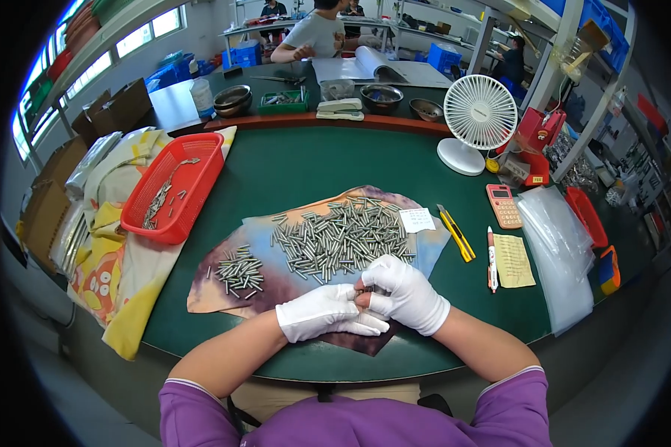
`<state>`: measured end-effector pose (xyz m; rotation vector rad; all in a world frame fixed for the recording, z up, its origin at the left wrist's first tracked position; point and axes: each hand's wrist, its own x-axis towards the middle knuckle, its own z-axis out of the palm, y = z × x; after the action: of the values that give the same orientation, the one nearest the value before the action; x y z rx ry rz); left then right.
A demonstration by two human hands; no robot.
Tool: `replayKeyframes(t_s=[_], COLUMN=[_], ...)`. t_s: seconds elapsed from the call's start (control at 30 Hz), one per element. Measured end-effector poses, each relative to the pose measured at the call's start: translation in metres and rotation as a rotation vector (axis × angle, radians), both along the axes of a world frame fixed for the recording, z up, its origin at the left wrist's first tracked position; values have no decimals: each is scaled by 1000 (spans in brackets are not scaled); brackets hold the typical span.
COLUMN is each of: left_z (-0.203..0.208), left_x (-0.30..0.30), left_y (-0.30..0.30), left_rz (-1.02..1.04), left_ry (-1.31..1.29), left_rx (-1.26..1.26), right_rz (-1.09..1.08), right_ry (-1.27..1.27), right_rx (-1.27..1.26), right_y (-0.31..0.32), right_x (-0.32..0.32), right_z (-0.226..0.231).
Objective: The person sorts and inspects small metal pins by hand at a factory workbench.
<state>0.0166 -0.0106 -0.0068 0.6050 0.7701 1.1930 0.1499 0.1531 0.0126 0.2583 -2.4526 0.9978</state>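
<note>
My left hand (pixel 322 311) and my right hand (pixel 408 295), both in white gloves, meet over the near edge of a multicoloured cloth (pixel 258 232). Bare thumb and fingertip show at the right glove. Both hands have their fingers closed together; whatever small thing lies between them is mostly hidden. Just beyond them spreads a large heap of short silvery metal pins (pixel 343 237). A smaller heap of the same pins (pixel 240 273) lies to the left on the cloth. At the large heap's right edge rests a white paper slip (pixel 417 220).
On the left, a red plastic basket (pixel 215 160) holds some pins. To the right lie a yellow cutter knife (pixel 458 237), a pen (pixel 492 261), a yellow note (pixel 514 262), a pink calculator (pixel 505 206) and clear plastic bags (pixel 555 253). A white fan (pixel 479 115) stands behind.
</note>
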Motion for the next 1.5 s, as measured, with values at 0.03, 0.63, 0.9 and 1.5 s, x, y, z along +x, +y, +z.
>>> replayKeyframes(t_s=[0.03, 0.63, 0.9, 1.5], left_z=[-3, 8, 5, 21], left_x=[0, 6, 8, 13], left_y=[-1, 2, 4, 2], left_rz=[24, 220, 255, 336], left_ry=[-69, 78, 120, 458], left_rx=[-24, 12, 40, 65], right_rz=[-58, -73, -27, -68], right_ry=[11, -85, 75, 191], right_rx=[-17, -88, -26, 102], right_y=[-1, 6, 3, 6], right_x=[0, 3, 0, 3], right_z=[-1, 5, 9, 11])
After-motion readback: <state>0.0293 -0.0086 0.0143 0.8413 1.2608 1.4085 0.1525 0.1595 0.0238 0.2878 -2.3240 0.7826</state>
